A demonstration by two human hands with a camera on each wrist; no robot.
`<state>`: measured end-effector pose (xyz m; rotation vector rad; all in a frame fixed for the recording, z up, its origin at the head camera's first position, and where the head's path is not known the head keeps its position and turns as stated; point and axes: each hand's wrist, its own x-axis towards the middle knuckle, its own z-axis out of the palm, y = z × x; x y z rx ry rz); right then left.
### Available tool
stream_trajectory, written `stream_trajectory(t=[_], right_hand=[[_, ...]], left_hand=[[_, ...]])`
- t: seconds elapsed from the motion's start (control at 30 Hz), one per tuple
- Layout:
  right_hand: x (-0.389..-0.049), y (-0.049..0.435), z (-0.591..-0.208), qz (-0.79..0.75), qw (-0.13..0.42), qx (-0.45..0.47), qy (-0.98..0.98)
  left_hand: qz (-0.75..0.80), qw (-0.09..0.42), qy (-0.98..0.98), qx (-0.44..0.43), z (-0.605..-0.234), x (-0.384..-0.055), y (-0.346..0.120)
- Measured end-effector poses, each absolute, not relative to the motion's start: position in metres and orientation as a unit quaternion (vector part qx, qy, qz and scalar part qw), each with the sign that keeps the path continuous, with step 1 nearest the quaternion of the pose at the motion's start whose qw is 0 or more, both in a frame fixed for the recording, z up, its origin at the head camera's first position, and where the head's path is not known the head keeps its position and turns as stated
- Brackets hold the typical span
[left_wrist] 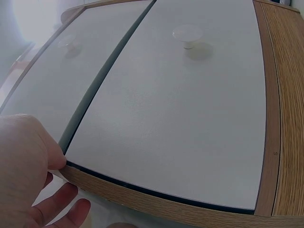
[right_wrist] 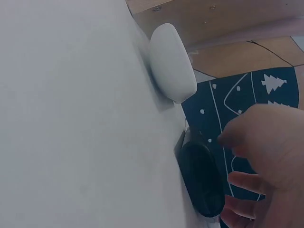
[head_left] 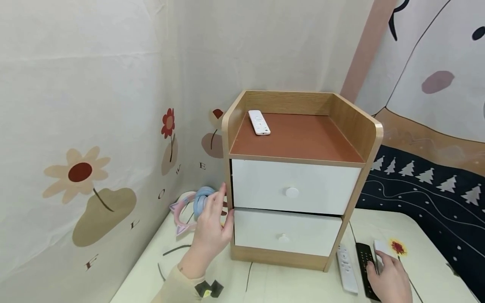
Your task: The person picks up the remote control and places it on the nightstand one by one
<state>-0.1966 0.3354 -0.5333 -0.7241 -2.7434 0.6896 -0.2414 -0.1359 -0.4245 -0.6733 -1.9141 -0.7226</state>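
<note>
A small wood-trimmed cabinet [head_left: 299, 187] with two white drawers stands on a pale-covered surface. My left hand [head_left: 212, 231] is at its left side, fingers straight along the side panel; in the left wrist view the thumb [left_wrist: 56, 156] lies at the front edge beside the gap between the drawers. Over at the right, my right hand [head_left: 392, 280] is above a black remote [head_left: 365, 269] and a white remote [head_left: 379, 248] lying side by side. Its thumb and fingers [right_wrist: 247, 183] are spread apart near the black remote in the right wrist view.
Another white remote [head_left: 346, 269] lies between the cabinet and the black remote. On the cabinet's brown top sits a further white remote [head_left: 259, 123]. Pink and blue headphones [head_left: 202, 202] with cat ears lie behind the left hand. Printed cloth walls [head_left: 113, 105] rise close behind.
</note>
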Motion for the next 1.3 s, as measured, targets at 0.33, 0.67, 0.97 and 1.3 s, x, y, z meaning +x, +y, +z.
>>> stream_trajectory(t=[0.33,0.67,0.97,1.3], right_hand=[[-0.198,0.344,-0.538,0.224,0.102,-0.264,-0.932],[-0.194,0.354,-0.537,0.219,0.076,-0.278,-0.932],[-0.192,0.362,-0.538,0.216,0.064,-0.283,-0.932],[-0.190,0.358,-0.534,0.230,0.071,-0.299,-0.923]], left_hand=[[-0.299,0.470,-0.786,-0.270,-0.425,-0.242,-0.136],[-0.303,0.472,-0.783,-0.271,-0.425,-0.243,-0.136],[-0.295,0.476,-0.784,-0.269,-0.425,-0.244,-0.136],[-0.293,0.477,-0.784,-0.269,-0.426,-0.242,-0.136]])
